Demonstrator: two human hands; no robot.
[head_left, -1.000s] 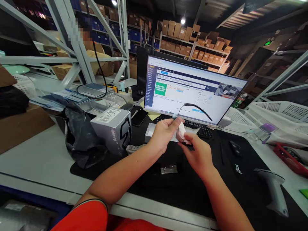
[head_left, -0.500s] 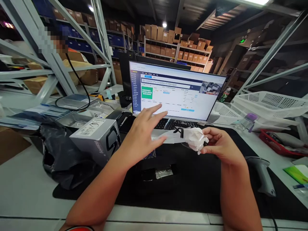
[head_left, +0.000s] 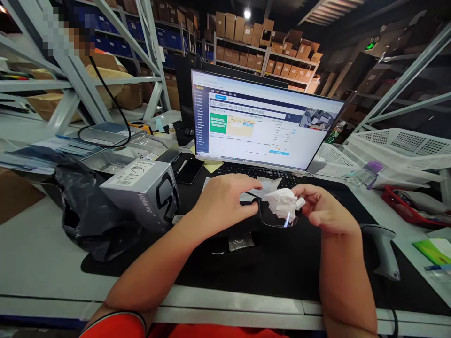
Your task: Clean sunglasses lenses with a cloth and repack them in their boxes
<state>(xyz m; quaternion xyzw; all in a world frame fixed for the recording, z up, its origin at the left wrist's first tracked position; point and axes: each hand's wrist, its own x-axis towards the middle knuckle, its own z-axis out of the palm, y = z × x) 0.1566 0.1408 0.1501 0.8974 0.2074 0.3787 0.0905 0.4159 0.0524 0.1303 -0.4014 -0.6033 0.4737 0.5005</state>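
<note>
My right hand (head_left: 326, 213) is closed on a crumpled white tissue (head_left: 283, 203), pressed against a clear curved lens (head_left: 276, 220) with a thin black arm. My left hand (head_left: 225, 199) reaches in from the left, palm down, its fingertips pinched on that black arm (head_left: 252, 196). Both hands hover just above a black desk mat (head_left: 282, 267), in front of a keyboard (head_left: 253, 172) and a lit monitor (head_left: 260, 124). A flat white box (head_left: 271, 185) lies under the hands, mostly hidden.
A grey product box (head_left: 141, 192) rests on a black plastic bag (head_left: 84, 211) at the left. A phone (head_left: 189, 170) lies beside it and a small silver packet (head_left: 240, 242) on the mat. A barcode scanner (head_left: 382, 249) and white baskets (head_left: 391, 150) are at the right.
My left hand, spread open in the air half a second ago, has come down and closed on the black arm. My right hand still holds the tissue at the lens. The view tilted slightly.
</note>
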